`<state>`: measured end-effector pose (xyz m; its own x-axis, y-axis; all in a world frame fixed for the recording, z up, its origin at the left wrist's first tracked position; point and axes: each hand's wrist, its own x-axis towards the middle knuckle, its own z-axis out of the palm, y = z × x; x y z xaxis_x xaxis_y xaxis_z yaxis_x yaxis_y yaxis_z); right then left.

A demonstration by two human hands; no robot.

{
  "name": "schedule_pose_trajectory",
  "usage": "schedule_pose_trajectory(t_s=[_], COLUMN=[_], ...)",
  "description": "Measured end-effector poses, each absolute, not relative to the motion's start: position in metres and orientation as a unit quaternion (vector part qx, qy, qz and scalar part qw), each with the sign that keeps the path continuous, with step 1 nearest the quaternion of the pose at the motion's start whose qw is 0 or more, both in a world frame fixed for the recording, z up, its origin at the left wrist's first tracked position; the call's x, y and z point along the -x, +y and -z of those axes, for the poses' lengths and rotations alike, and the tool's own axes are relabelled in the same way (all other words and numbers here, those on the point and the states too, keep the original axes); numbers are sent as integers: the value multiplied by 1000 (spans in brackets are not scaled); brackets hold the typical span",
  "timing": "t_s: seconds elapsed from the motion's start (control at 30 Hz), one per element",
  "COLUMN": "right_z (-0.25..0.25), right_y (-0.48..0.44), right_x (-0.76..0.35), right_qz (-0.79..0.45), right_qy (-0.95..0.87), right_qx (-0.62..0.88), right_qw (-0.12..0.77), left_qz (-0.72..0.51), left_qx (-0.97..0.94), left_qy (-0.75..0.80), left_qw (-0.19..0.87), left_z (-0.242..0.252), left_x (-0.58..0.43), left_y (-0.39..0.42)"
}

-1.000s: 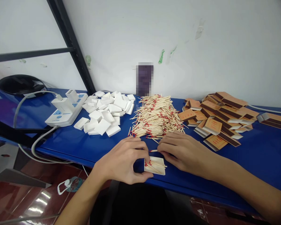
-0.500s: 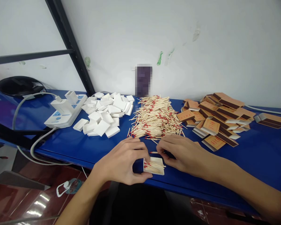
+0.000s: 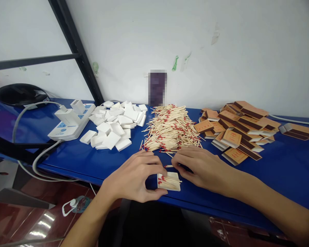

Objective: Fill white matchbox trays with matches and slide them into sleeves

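A small white matchbox tray (image 3: 175, 186) lies near the table's front edge with several red-tipped matches in it. My left hand (image 3: 136, 175) is closed around its left end, thumb at the front side and index finger at the back. Just behind the tray, my right hand (image 3: 199, 168) is closed, its thumb and index finger at the end of a single match (image 3: 168, 166) whose red head points left. Beyond both hands rises a big heap of loose matches (image 3: 170, 128). The curled fingers of my right hand are partly hidden.
White trays (image 3: 118, 123) are piled on the left, and orange-brown matchbox sleeves (image 3: 237, 127) on the right. A power strip (image 3: 69, 127) with chargers and cables sits at far left beside a black metal frame (image 3: 77, 48). A blurred dark rectangle (image 3: 157, 88) stands against the wall.
The right fingertips have shifted very slightly left with the match. The left hand and the tray hold nearly the same place; the whole view has moved a little.
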<state>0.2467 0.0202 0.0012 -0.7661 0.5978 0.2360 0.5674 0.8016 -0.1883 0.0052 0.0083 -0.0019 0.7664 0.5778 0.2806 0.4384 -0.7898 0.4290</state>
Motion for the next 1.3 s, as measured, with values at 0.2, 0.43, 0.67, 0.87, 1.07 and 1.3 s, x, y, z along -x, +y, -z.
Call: schedule_pose_trajectory(t_s=[0.2,0.43,0.67,0.87,1.07,1.3], right_z=[1,-1,-1,3,1,-1], right_y=[21,20,19,20,19,19], right_x=[-245,-242,-244,-247,-247,-246], right_qz=[-53,-58,-66,-50,-47,-82], right_qy=[-934,-933,-933,-938,-941,-935], right_qx=[314,319,321,309,302,318], right_qw=[159,156,146,148,145,137], left_qz=[-195,-182,-182,-187,-188,-190], left_qx=[-925,-925,-923,-921,-921,-922], left_qy=[273,274,277,282,283,279], left_qw=[179,189,195,194,190,189], left_z=[1,1,0,0,0,1], left_x=[-5,-4,-5,-6,-6,-5], left_y=[8,8,9,8,9,9])
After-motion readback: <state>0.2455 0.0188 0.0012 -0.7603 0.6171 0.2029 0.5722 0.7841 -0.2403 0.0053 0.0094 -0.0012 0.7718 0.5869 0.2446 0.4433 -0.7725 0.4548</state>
